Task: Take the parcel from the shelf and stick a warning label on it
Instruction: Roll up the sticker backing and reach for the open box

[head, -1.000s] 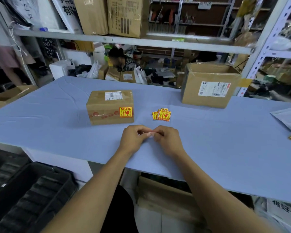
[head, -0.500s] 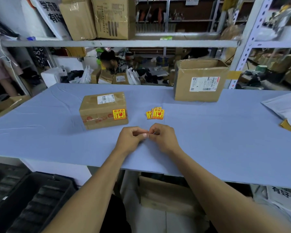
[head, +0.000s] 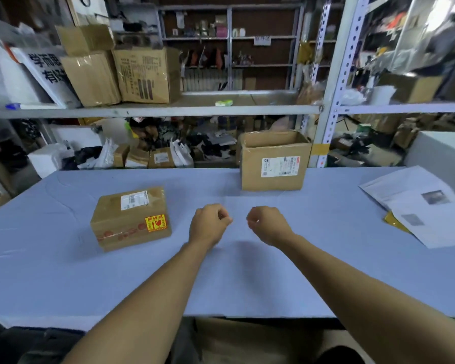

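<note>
Head view: both fists hover curled and apart, left hand (head: 209, 224), right hand (head: 267, 224), grip contents unclear; labelled parcel (head: 131, 218) sits left.

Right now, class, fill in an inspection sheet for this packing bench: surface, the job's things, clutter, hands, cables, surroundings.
Surface: blue table, bare in front of the person.
Job's things: small parcel lies left of the hands, with a yellow warning label stuck on its near side and a white shipping label on top.
Clutter: open box at the far edge; white papers at the right.
Hands: left hand and right hand hover apart above the table, fingers curled; whether either pinches anything is unclear.
Cables: nothing seen.
Surroundings: metal shelf behind the table, loaded with cartons; more goods beneath it.
</note>
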`<state>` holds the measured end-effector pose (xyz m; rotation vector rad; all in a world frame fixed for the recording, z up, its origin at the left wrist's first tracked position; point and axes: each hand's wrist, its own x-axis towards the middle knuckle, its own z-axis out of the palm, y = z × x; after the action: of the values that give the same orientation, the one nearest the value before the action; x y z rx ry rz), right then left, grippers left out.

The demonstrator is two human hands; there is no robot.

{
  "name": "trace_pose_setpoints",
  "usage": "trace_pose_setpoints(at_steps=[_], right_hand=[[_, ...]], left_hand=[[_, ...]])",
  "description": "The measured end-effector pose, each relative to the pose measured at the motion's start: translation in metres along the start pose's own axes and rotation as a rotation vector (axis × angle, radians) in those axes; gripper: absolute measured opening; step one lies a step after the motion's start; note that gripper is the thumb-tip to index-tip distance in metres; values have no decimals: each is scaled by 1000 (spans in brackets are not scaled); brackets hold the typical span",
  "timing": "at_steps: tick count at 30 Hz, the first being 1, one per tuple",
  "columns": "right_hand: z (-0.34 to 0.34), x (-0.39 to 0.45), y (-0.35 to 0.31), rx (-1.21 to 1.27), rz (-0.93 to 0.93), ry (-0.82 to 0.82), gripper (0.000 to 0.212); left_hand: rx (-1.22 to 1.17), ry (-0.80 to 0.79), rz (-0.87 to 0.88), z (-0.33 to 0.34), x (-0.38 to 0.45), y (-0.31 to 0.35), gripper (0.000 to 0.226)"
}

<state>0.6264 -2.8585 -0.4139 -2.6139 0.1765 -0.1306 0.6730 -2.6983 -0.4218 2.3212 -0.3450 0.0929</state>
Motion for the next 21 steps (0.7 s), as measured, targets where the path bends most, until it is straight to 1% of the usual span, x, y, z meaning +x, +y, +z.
trace_pose_setpoints(at_steps=[1, 2, 4, 6, 8, 10, 12, 15, 19, 21], right_hand=[[-13, 6, 4, -156, 20, -8, 16], [-26, 12, 8, -260, 40, -19, 18], [-53, 24, 14, -329, 67, -5, 22], [-80, 39, 15, -357, 86, 39, 18], [-104, 55, 13, -372, 94, 58, 21], [-124, 73, 13, -374, 91, 84, 15], [-139, 95, 15, -373, 74, 136, 21], [-156, 128, 19, -358, 63, 206, 19], [-167, 170, 30, -355, 37, 233, 21], [-166, 185, 37, -359, 19, 234, 25]], left_hand=[[72, -53, 25, -3, 11, 11, 7], [163, -100, 49, -6, 22, 22, 7], [301, -152, 90, -14, 44, 43, 9], [336, -156, 131, -22, 68, 64, 15], [329, -129, 154, -30, 93, 87, 22], [341, -108, 181, -35, 119, 106, 25], [364, -104, 205, -36, 146, 122, 29], [396, -72, 226, -30, 186, 143, 22], [450, 39, 271, -13, 237, 160, 17], [437, 17, 268, -4, 257, 160, 14]])
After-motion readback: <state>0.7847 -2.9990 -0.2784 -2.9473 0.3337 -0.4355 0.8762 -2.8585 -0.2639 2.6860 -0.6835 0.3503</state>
